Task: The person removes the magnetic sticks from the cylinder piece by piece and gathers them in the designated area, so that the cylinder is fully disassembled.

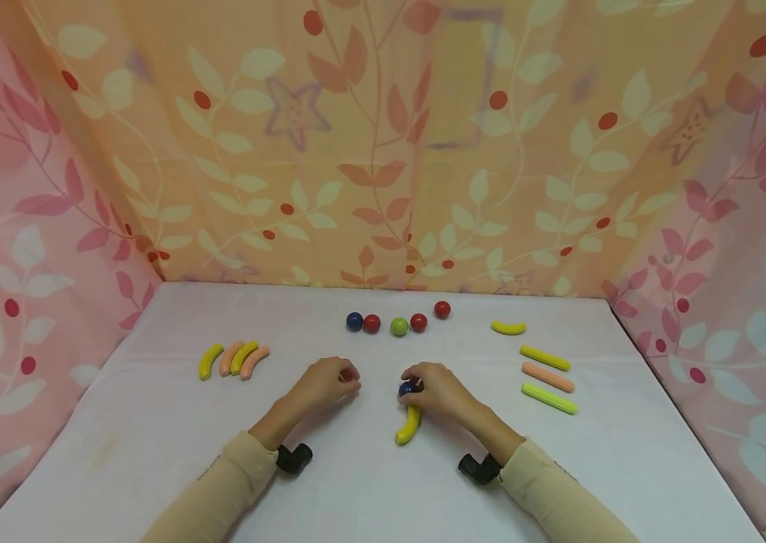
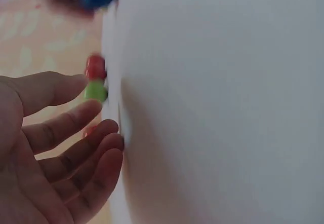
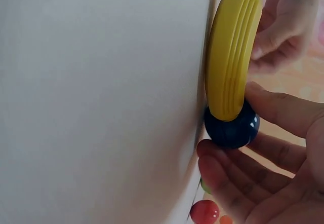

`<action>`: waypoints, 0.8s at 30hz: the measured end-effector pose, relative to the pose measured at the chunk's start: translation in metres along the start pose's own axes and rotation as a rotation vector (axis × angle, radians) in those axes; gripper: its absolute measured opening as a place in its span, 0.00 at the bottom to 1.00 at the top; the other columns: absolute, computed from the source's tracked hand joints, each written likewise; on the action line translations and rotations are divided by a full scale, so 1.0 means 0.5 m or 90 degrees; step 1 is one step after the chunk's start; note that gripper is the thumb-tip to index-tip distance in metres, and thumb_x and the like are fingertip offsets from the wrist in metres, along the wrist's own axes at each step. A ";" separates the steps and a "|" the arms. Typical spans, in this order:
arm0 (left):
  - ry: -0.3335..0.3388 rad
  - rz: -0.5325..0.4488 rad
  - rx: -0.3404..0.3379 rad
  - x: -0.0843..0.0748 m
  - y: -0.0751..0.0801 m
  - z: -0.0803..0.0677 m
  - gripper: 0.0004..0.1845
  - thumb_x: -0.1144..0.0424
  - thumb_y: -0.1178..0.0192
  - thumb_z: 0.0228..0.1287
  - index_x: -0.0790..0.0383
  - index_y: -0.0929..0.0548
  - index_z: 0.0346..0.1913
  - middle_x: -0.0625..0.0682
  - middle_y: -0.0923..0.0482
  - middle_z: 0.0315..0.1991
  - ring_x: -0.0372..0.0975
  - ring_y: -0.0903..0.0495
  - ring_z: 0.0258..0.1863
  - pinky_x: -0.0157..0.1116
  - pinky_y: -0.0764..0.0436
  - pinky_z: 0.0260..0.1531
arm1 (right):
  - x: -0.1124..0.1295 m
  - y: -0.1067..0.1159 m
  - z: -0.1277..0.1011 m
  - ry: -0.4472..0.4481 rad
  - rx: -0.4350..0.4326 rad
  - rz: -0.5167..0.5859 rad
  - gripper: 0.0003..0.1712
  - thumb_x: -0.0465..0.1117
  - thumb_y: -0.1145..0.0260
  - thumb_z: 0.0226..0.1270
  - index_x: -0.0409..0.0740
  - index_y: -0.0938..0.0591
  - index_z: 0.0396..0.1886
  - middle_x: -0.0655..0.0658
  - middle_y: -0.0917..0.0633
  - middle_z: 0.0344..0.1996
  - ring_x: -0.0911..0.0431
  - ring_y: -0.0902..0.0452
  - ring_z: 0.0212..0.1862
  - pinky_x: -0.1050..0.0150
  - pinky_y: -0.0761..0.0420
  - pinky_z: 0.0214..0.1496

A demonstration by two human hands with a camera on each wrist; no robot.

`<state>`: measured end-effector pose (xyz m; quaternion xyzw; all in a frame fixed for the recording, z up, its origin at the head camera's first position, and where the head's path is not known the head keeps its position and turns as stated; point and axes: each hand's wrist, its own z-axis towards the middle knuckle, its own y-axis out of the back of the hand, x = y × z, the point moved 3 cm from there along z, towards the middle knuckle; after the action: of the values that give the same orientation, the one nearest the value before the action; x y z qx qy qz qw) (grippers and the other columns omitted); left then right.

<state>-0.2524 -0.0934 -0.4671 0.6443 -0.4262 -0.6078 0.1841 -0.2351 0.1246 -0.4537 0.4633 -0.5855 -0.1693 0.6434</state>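
In the head view my right hand (image 1: 445,389) pinches a glossy blue ball (image 1: 407,388) low over the white table. A yellow curved stick (image 1: 407,428) points from the ball toward me. Seen from the right wrist, the grooved yellow stick has its end against the blue ball (image 3: 233,133), which sits between thumb and fingers. My left hand (image 1: 323,383) hovers just to the left, its fingers loosely curled with nothing between them. The left wrist view shows that hand's fingertips (image 2: 109,163) near the table surface.
At the back stand a blue ball (image 1: 354,322), a green ball (image 1: 399,326) and several red balls (image 1: 442,310). Curved yellow and pink sticks (image 1: 244,358) lie at the left. Straight sticks (image 1: 547,377) and a curved yellow one (image 1: 508,328) lie at the right. Patterned curtains (image 1: 383,151) enclose the table.
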 end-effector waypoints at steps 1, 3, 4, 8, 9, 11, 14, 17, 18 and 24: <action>-0.005 -0.009 0.009 -0.008 -0.007 0.002 0.08 0.58 0.34 0.62 0.57 0.15 0.41 0.47 0.20 0.33 0.38 0.25 0.34 0.35 0.22 0.38 | 0.000 -0.001 0.001 0.009 0.003 0.005 0.20 0.40 0.26 0.57 0.40 0.16 0.49 0.45 0.14 0.41 0.56 0.22 0.40 0.59 0.18 0.47; -0.020 -0.025 0.023 -0.024 -0.018 0.006 0.08 0.58 0.34 0.62 0.57 0.15 0.42 0.47 0.19 0.34 0.38 0.24 0.34 0.35 0.22 0.39 | 0.001 -0.003 0.001 0.028 0.008 0.012 0.20 0.38 0.26 0.57 0.39 0.16 0.50 0.45 0.15 0.42 0.56 0.22 0.40 0.60 0.17 0.46; -0.027 -0.031 0.029 -0.031 -0.022 0.008 0.08 0.58 0.34 0.62 0.57 0.15 0.42 0.47 0.19 0.34 0.38 0.24 0.34 0.36 0.21 0.39 | 0.002 -0.003 0.000 0.036 0.010 0.018 0.21 0.37 0.26 0.56 0.39 0.17 0.51 0.45 0.15 0.42 0.56 0.22 0.40 0.59 0.17 0.46; -0.057 -0.047 0.056 -0.056 -0.036 0.012 0.10 0.58 0.35 0.63 0.59 0.15 0.43 0.48 0.18 0.35 0.38 0.23 0.35 0.36 0.21 0.39 | 0.005 -0.003 -0.004 0.066 0.025 0.052 0.21 0.31 0.28 0.56 0.38 0.17 0.51 0.44 0.15 0.44 0.55 0.19 0.43 0.58 0.17 0.49; -0.063 -0.047 0.061 -0.061 -0.040 0.012 0.11 0.58 0.34 0.63 0.60 0.15 0.44 0.49 0.18 0.35 0.38 0.23 0.35 0.36 0.21 0.40 | 0.006 -0.003 -0.005 0.072 0.028 0.059 0.21 0.31 0.29 0.56 0.37 0.17 0.51 0.43 0.15 0.45 0.54 0.19 0.44 0.57 0.16 0.49; -0.071 -0.047 0.070 -0.068 -0.047 0.013 0.14 0.56 0.34 0.63 0.61 0.15 0.46 0.49 0.17 0.36 0.38 0.22 0.36 0.36 0.21 0.41 | 0.007 -0.003 -0.008 0.082 0.032 0.068 0.20 0.30 0.29 0.56 0.37 0.17 0.51 0.43 0.15 0.46 0.54 0.18 0.45 0.58 0.16 0.49; -0.082 -0.044 0.077 -0.077 -0.057 0.014 0.18 0.54 0.33 0.61 0.63 0.16 0.48 0.50 0.16 0.37 0.38 0.22 0.37 0.37 0.21 0.42 | 0.008 0.000 -0.013 0.084 0.023 0.062 0.20 0.31 0.29 0.56 0.37 0.17 0.50 0.42 0.15 0.46 0.53 0.18 0.44 0.59 0.16 0.47; -0.094 -0.044 0.087 -0.087 -0.064 0.014 0.21 0.53 0.32 0.59 0.63 0.17 0.51 0.50 0.16 0.38 0.38 0.21 0.37 0.37 0.20 0.42 | 0.007 0.005 -0.022 0.072 0.006 0.041 0.19 0.34 0.28 0.56 0.38 0.16 0.49 0.43 0.14 0.44 0.54 0.19 0.42 0.59 0.17 0.45; -0.101 -0.043 0.091 -0.091 -0.065 0.015 0.22 0.53 0.31 0.59 0.63 0.17 0.52 0.51 0.16 0.39 0.38 0.21 0.38 0.38 0.20 0.43 | 0.006 0.006 -0.024 0.063 0.000 0.034 0.18 0.35 0.28 0.56 0.39 0.16 0.48 0.43 0.14 0.44 0.54 0.20 0.42 0.59 0.17 0.45; -0.112 -0.034 0.111 -0.103 -0.077 0.020 0.21 0.59 0.31 0.59 0.61 0.18 0.55 0.53 0.17 0.44 0.40 0.22 0.41 0.40 0.19 0.48 | -0.009 0.008 -0.034 0.017 -0.010 0.027 0.18 0.37 0.26 0.56 0.39 0.15 0.47 0.46 0.14 0.41 0.56 0.21 0.40 0.62 0.18 0.43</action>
<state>-0.2440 -0.0287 -0.4658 0.6130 -0.4748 -0.6273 0.0728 -0.2219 0.1368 -0.4514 0.4481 -0.5851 -0.1537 0.6583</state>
